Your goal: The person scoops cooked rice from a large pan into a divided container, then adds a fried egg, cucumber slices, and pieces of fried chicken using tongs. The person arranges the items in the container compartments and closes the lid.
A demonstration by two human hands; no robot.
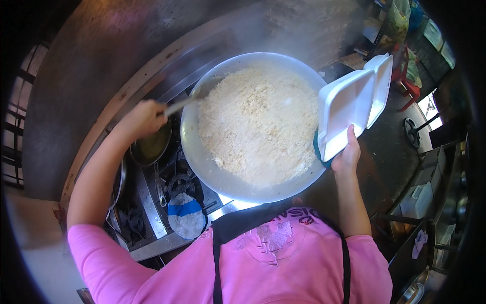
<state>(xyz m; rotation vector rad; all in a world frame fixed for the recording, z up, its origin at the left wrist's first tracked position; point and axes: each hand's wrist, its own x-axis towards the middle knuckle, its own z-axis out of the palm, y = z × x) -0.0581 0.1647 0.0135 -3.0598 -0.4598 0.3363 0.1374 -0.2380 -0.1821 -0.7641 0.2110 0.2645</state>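
A wide metal pan (188,144) full of pale, crumbly cooked rice (258,121) stands in front of me, steam rising over it. At its left rim, my left hand (144,120) is closed around the handle of a metal utensil (181,105). Its far end reaches over the rim toward the rice; its head cannot be made out. On the right side, my right hand (348,152) grips a white foam takeout box (347,109) with the lid swung open. The box is tilted beside the pan's right rim. Something teal (319,147) shows partly behind the box.
Left of the big pan, a smaller frying pan (152,147) with liquid sits on the gas stove (152,202). A blue and grey cloth (186,215) lies at the stove's front edge. A red chair (405,83) stands at the far right, metal shelving (430,213) nearer.
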